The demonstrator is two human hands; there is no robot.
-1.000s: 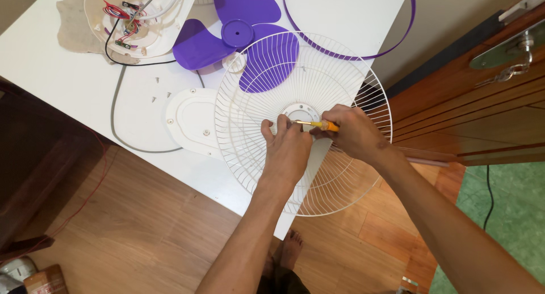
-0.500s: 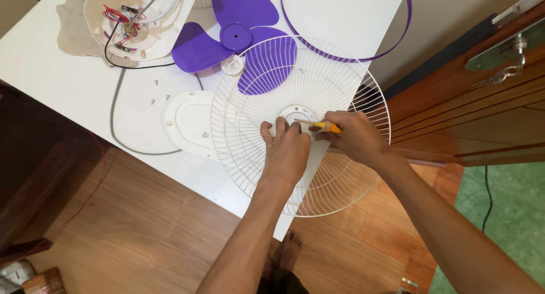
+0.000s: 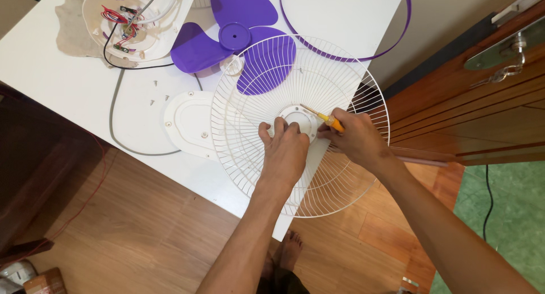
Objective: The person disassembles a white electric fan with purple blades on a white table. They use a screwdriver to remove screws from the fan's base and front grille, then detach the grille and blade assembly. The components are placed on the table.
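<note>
On the round wire fan grille [image 3: 267, 152], right hand [image 3: 352, 136] grips a screwdriver [image 3: 331, 121] (orange-handled).

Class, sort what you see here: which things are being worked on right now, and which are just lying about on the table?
In use:
left hand
right hand
screwdriver
white wire fan guard

Lying about:
purple fan blade
purple ring
white cover plate
loose screws
opened fan housing

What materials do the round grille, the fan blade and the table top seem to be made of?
Grille: probably thin metal wire with a glossy white coating, judging by the fine, evenly bent spokes.
Fan blade: translucent purple plastic, smooth and moulded.
Table top: matte white, likely laminate or painted board; I cannot tell which.
</note>
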